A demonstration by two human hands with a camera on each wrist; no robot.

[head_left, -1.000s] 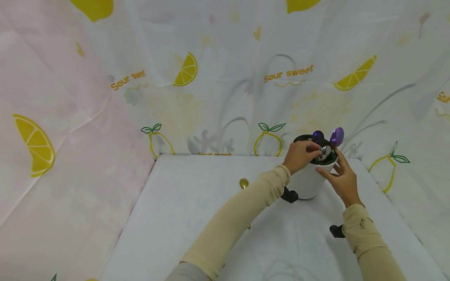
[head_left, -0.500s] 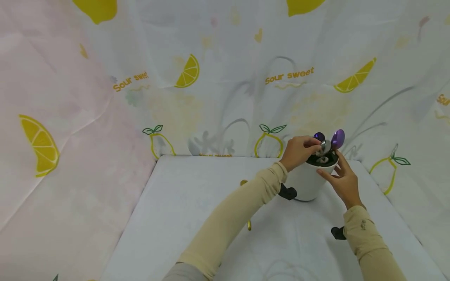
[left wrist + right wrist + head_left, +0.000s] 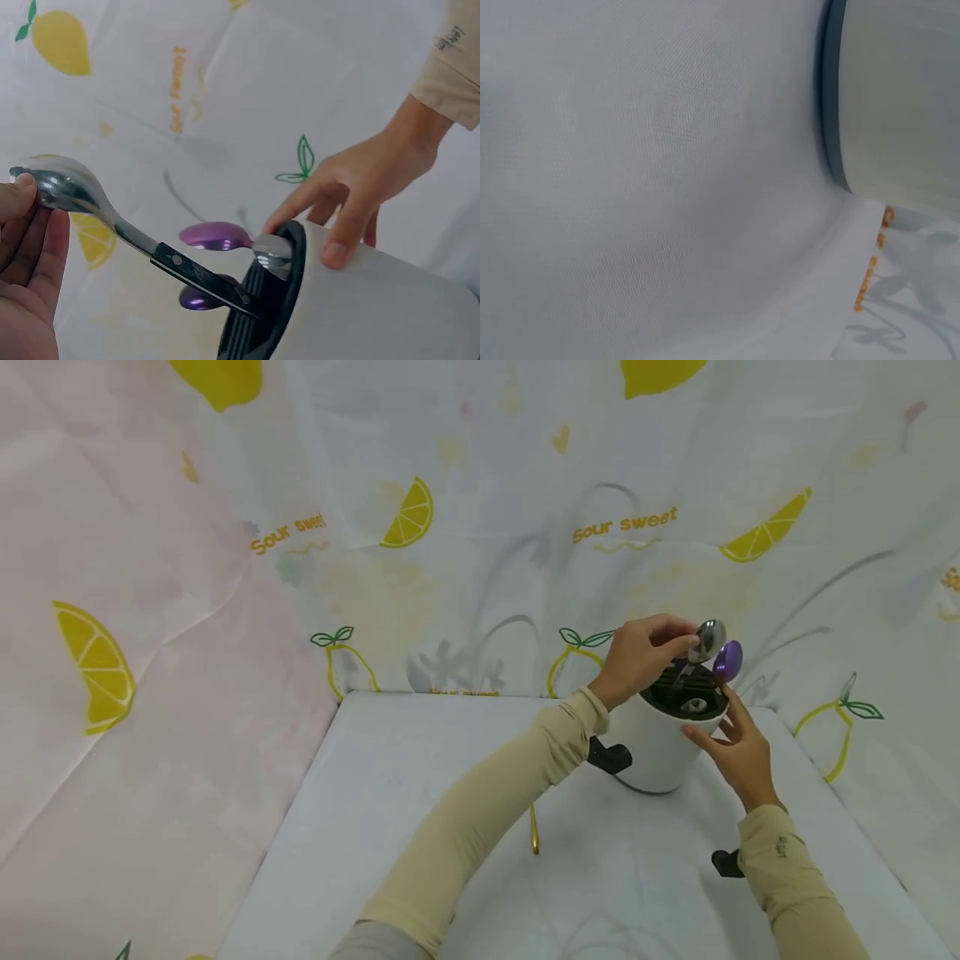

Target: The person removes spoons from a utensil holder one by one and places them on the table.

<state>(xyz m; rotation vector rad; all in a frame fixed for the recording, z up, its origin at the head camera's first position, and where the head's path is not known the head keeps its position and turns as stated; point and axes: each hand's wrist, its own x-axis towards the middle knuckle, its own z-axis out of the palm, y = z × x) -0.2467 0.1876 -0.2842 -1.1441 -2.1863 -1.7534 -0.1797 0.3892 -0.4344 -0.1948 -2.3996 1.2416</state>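
A white cutlery holder (image 3: 656,747) with a black slotted top stands upright at the table's right side. My left hand (image 3: 637,656) pinches a steel spoon (image 3: 67,187) by its bowl, above the top. The spoon's black handle slants down, its lower end still within the slots. My right hand (image 3: 738,760) grips the holder's rim, thumb on the near side. A purple spoon (image 3: 727,662) stands in the holder beside my right fingertips. The left wrist view also shows a small silver spoon (image 3: 272,252) and a darker purple spoon (image 3: 196,298) in it.
A gold-handled utensil (image 3: 534,831) lies on the white table (image 3: 405,777), partly covered by my left forearm. Behind the table hangs a lemon-print cloth (image 3: 465,568). The right wrist view shows the holder's dark base ring (image 3: 831,97) on the white surface.
My left hand has risen and drawn the steel spoon up, so its neck and part of the black handle now show. My right hand keeps its grip on the rim.
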